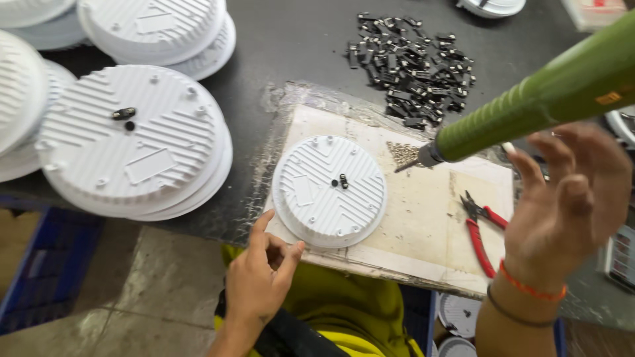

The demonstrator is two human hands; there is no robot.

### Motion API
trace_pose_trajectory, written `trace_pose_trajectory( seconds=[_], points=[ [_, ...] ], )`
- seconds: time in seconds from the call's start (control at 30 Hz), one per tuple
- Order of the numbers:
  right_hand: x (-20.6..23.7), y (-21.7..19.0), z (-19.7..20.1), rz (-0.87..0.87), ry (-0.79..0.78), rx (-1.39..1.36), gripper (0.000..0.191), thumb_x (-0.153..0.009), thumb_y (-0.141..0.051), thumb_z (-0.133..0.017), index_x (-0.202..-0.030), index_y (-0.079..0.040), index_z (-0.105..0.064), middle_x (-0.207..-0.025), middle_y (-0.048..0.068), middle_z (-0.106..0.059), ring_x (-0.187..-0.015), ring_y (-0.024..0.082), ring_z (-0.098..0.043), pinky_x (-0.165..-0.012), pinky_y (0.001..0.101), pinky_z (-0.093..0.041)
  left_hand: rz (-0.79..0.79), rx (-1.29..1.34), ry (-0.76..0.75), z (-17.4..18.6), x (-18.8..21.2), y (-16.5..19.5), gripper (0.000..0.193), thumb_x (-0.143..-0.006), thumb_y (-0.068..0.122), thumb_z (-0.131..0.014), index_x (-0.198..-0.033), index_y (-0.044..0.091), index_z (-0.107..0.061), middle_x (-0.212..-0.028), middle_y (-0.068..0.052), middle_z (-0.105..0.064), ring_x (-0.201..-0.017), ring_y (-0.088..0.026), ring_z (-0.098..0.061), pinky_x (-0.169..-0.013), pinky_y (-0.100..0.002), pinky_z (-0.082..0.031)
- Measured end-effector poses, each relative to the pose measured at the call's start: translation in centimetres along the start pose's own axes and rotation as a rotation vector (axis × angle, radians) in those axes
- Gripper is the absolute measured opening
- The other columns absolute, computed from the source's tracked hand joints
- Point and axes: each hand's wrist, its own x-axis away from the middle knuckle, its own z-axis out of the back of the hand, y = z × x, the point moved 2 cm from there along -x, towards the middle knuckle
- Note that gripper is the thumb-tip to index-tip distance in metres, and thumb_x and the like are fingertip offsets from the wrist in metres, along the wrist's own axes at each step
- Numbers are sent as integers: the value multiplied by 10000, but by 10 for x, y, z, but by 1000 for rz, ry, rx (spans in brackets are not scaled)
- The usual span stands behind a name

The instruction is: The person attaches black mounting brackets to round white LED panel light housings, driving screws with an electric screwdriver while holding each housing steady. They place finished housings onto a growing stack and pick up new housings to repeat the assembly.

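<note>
A white round ribbed housing [329, 190] lies flat on a pale work board [423, 218], with a small black clip [343, 180] near its centre. My left hand [264, 277] hovers at the housing's near edge, fingers loosely curled, index tip close to the rim, nothing visible in it. A green powered screwdriver [542, 99] slants in from the upper right, its bit [405, 166] just right of the housing. My right hand [562, 198] is below the tool's body with fingers spread, not gripping it.
Stacks of the same white housings [132, 139] fill the left of the dark table. A heap of black clips [417, 66] lies behind the board, small screws [401, 153] sit by the bit, and red-handled pliers [479, 231] rest on the board's right.
</note>
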Motion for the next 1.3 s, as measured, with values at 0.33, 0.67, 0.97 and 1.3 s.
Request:
trace_pose_trajectory(
  seconds=[0.33, 0.67, 0.97, 1.3],
  points=[
    [-49, 26, -62, -92, -148, -128, 253, -1031, -24, -686, -1210, 19, -512, -852, 126, -609, -740, 219, -646, -736, 363, -586, -1022, -380, 50, -61, -71, 56, 956, -699, 588, -825, -1405, 5, -552, -1517, -277, -454, -1448, -402, -380, -1187, -523, -273],
    [10, 28, -66, -107, -96, -179, 282, -1048, -94, -633, -1252, -7, -457, -829, 152, -570, -668, 219, -577, -657, 377, -512, -982, -320, 106, -74, -85, 56, 918, -727, 570, -816, -1398, -5, -566, -1518, -281, -467, -1445, -397, -409, -1192, -513, -295],
    [10, 38, -71, -192, -59, -116, 299, -993, -40, -612, -1193, -34, -390, -727, 127, -520, -592, 193, -521, -633, 383, -515, -973, -304, 83, -71, -89, 57, 908, -744, 563, -806, -1404, -11, -563, -1522, -285, -466, -1449, -393, -408, -1191, -507, -298],
    [4, 38, -82, -192, -91, -66, 292, -932, 9, -571, -1135, -49, -370, -683, 118, -511, -526, 176, -510, -585, 385, -527, -965, -317, 63, -71, -91, 57, 913, -759, 563, -800, -1418, -16, -550, -1535, -279, -453, -1459, -385, -407, -1200, -506, -293]
  ],
)
